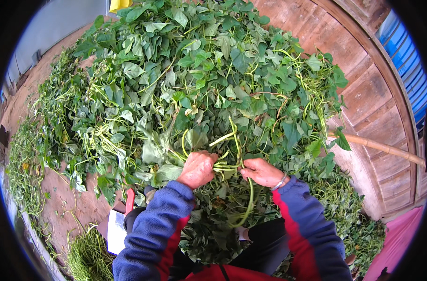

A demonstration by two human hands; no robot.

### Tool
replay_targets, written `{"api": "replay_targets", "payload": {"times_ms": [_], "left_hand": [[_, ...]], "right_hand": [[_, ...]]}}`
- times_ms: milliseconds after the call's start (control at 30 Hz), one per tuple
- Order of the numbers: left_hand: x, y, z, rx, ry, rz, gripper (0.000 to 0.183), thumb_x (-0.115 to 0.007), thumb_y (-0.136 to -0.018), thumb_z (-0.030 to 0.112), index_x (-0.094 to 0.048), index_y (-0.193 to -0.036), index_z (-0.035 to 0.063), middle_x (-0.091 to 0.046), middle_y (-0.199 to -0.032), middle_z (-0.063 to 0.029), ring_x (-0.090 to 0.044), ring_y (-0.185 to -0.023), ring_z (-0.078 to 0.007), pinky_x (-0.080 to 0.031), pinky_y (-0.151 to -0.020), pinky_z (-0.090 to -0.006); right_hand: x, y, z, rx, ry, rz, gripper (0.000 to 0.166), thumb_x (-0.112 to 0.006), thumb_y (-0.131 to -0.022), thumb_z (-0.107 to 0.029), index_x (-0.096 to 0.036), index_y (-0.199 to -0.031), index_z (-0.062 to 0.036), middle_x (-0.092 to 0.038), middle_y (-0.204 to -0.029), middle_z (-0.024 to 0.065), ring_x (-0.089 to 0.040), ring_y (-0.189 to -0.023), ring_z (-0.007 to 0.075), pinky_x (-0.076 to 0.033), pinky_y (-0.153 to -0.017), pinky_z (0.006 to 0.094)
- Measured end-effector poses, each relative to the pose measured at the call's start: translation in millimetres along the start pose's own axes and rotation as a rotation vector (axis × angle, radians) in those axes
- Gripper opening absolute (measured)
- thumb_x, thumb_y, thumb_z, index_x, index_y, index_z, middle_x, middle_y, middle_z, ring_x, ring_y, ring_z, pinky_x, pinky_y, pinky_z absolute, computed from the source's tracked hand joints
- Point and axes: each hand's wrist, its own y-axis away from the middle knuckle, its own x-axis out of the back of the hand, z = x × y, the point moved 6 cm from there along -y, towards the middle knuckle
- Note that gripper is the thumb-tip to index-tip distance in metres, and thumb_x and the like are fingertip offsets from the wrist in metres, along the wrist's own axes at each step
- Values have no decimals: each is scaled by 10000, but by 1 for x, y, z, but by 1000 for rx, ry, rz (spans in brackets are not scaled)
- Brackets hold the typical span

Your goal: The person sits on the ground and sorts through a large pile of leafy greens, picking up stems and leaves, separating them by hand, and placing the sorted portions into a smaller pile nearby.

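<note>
My left hand (198, 169) is closed around a small bundle of green vine stems (224, 166), whose cut-looking ends stick out towards the right. Leaves on the other side of that fist are slightly blurred. Between thumb and fingers, my right hand (263, 172) pinches a single long vine stem (250, 202). Its lower end curves down over my lap, and the upper part crosses the bundle's ends. In front of both hands spreads a large heap of leafy vines (206, 73), probably sweet potato. Part of each palm is hidden.
By my left forearm is a broad-bladed knife (116, 232) with a red handle (130, 200). A pile of stripped stems (89, 254) lies at lower left on the earth floor (60, 196). To the right are a bamboo pole (385, 148), a wooden wall (371, 87) and pink cloth (396, 242).
</note>
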Motion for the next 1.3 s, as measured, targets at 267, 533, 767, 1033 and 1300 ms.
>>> {"api": "replay_targets", "payload": {"times_ms": [267,533,767,1033,1300], "left_hand": [[8,-4,-8,-34,-84,115,171,-531,-508,13,-533,-679,24,-512,-588,-129,-536,-601,-294,-439,-560,-378],[14,4,-48,323,50,56,229,-561,-633,49,-598,-859,43,-589,-702,-174,-580,-651,-313,-458,-634,-378],[-2,9,-49,536,952,81,176,-611,-677,-18,-601,-851,4,-610,-729,-48,-548,-628,-90,-447,-563,-224],[-31,13,-7,467,1187,-94,116,-634,-692,-10,-601,-800,17,-592,-729,-8,-522,-674,-83,-429,-638,-231],[-20,12,7,290,1144,-164,78,-628,-691,-14,-579,-742,19,-557,-692,19,-487,-648,-63,-411,-609,-220]], "right_hand": [[-24,32,-19,21,-168,-374,257,-438,-872,-205,-546,-987,-3,-543,-691,-1,-486,-645,74,-400,-596,218],[64,60,11,-155,-221,207,218,-440,-862,-194,-564,-952,-40,-572,-707,21,-511,-570,69,-394,-451,179],[117,66,17,117,-888,495,222,-504,-841,-206,-526,-940,-9,-546,-726,26,-493,-554,93,-383,-455,208],[98,22,23,77,-1033,458,195,-498,-845,-180,-553,-876,4,-540,-688,52,-458,-500,112,-391,-465,241],[76,-18,31,46,-1124,503,178,-521,-837,-193,-553,-874,-23,-560,-744,60,-493,-572,130,-410,-498,259]]}}
